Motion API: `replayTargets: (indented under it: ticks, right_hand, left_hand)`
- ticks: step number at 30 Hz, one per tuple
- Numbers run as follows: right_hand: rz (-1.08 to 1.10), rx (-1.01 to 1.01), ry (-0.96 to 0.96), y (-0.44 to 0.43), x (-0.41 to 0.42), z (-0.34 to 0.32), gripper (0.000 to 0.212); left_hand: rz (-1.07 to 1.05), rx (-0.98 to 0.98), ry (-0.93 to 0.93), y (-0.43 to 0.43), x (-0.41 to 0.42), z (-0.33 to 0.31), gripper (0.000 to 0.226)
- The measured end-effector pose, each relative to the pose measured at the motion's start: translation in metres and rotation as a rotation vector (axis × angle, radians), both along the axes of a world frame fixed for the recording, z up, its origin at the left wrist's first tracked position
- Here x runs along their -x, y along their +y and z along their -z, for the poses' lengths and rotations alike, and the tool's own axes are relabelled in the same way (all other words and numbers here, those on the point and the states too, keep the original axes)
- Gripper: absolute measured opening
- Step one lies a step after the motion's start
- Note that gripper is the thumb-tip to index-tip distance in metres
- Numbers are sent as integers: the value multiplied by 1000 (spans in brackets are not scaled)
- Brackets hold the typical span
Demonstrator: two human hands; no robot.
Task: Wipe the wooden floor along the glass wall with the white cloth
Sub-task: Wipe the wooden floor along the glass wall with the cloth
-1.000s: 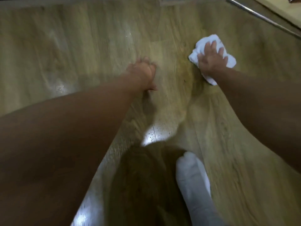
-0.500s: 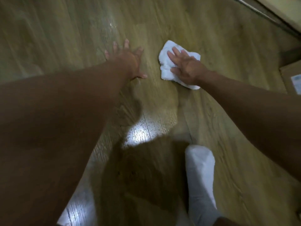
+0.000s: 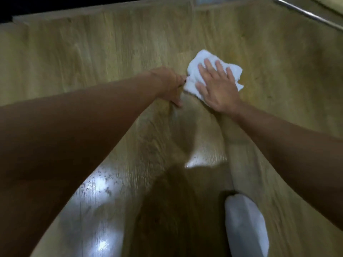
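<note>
One white sock (image 3: 246, 223) sits nearest me, right. Farther out, the left hand (image 3: 171, 86) rests on the floor (image 3: 92, 62) just beside the white cloth (image 3: 196, 71); I cannot tell its grip. The right hand (image 3: 217, 89) presses flat, fingers straight, on that cloth.

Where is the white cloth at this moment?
In the head view, the white cloth lies on the wooden floor right of centre, pressed under the flat right hand, with the left hand beside its left edge.

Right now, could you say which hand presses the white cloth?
The right hand, spread flat on the white cloth; the left hand rests on the floor.
</note>
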State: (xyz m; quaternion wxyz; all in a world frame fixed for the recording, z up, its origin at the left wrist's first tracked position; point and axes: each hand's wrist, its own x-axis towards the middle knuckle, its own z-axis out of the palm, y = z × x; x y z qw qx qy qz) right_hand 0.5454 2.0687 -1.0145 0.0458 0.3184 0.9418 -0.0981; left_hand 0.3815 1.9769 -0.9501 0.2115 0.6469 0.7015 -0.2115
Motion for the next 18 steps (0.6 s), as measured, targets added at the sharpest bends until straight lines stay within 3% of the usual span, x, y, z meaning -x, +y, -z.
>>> replayTargets:
  ticks: [3, 10, 15, 18]
  right_hand:
    - [-89, -13, 46, 17, -43, -5, 52]
    - [330, 135, -19, 51, 24, -14, 56]
    - [-48, 33, 64, 15, -27, -9, 55]
    - [30, -36, 7, 44, -59, -6, 63]
  left_hand:
    - [-63, 74, 71, -1, -17, 0, 113]
    - [-185, 98, 58, 2, -28, -8, 118]
    - [-179, 112, 58, 7, -28, -4, 120]
    - [-188, 114, 51, 9, -28, 0, 123]
